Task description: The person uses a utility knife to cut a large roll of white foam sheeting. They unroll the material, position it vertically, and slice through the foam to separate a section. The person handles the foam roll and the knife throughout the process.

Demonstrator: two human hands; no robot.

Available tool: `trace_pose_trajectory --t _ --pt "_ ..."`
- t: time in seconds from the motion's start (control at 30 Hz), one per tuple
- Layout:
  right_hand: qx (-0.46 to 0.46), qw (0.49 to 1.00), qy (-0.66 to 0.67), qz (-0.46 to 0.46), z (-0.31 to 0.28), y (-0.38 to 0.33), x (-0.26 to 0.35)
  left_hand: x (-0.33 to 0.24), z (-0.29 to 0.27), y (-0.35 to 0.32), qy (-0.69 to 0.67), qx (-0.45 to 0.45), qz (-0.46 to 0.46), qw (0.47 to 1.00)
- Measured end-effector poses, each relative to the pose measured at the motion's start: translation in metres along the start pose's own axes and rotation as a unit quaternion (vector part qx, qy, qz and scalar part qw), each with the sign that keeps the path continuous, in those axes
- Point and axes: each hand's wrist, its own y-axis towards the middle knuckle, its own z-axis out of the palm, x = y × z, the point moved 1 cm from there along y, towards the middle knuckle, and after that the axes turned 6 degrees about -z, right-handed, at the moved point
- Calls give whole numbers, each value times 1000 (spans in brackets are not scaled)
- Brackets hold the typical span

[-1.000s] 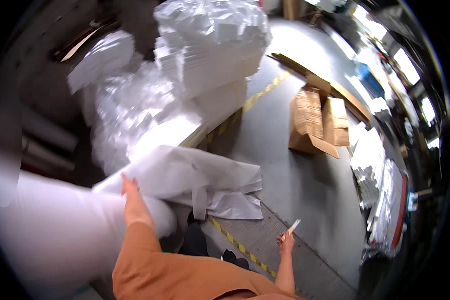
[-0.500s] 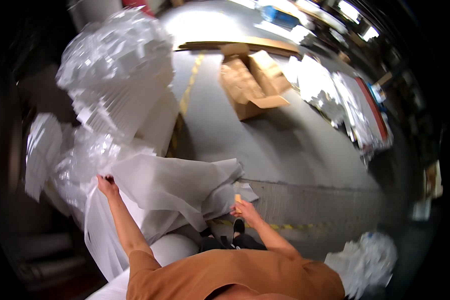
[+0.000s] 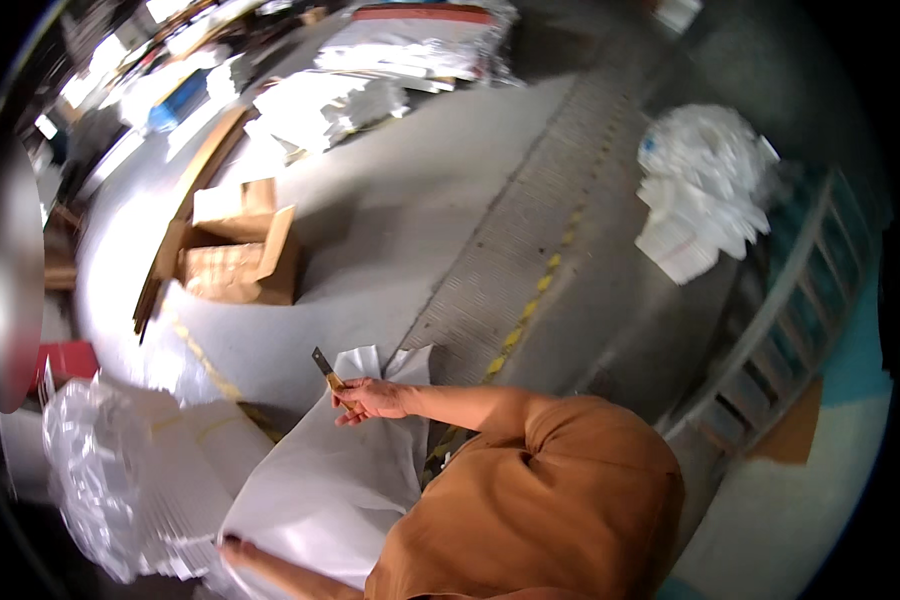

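My right hand (image 3: 372, 398) is closed around the wooden handle of a knife (image 3: 332, 377), whose flat dark blade points up and to the left. Below it, a large white foam sheet (image 3: 315, 475) spreads in loose folds across my front and trails onto the floor. At the lower left, my left hand (image 3: 236, 552) is closed at the sheet's edge and seems to pinch it; its fingers are partly blurred. Close by that hand stands a stack of white foam pieces (image 3: 195, 460), with clear plastic wrap (image 3: 95, 470) over it.
An open cardboard box (image 3: 282, 262) with brown contents sits on the grey floor beyond the sheet. White foam scraps (image 3: 325, 108) and a wrapped stack (image 3: 410, 35) lie farther off. Right of me are a clear plastic bundle (image 3: 705, 155) and a metal rack (image 3: 760, 340).
My view has swung to the right, bringing the metal rack into sight. My right hand still holds the knife, its blade now plainly visible; my left hand remains at the sheet's edge.
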Motion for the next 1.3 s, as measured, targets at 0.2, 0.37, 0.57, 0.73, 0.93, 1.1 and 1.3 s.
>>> trace_pose_trajectory --t 0.2,0.37,0.57,0.73,0.93,1.1,1.3 --pt "-96 995 -28 15 -68 -55 5 -170 -11 17 156 -104 172 967" --pt "-88 996 12 32 -94 -43 3 -365 -87 -34 261 -119 341 895" --pt "-27 998 -47 -20 -50 -6 37 -458 -20 -179 263 -53 381 885" --pt "29 997 -52 59 6 21 3 -413 44 -196 188 37 309 932" --pt "151 973 -120 130 75 61 -49 -244 73 -269 98 127 190 969" --pt "283 934 -183 118 149 105 -91 -173 88 -394 264 111 81 955" --pt "424 806 -410 41 203 178 -192 -185 43 -444 443 131 119 879"
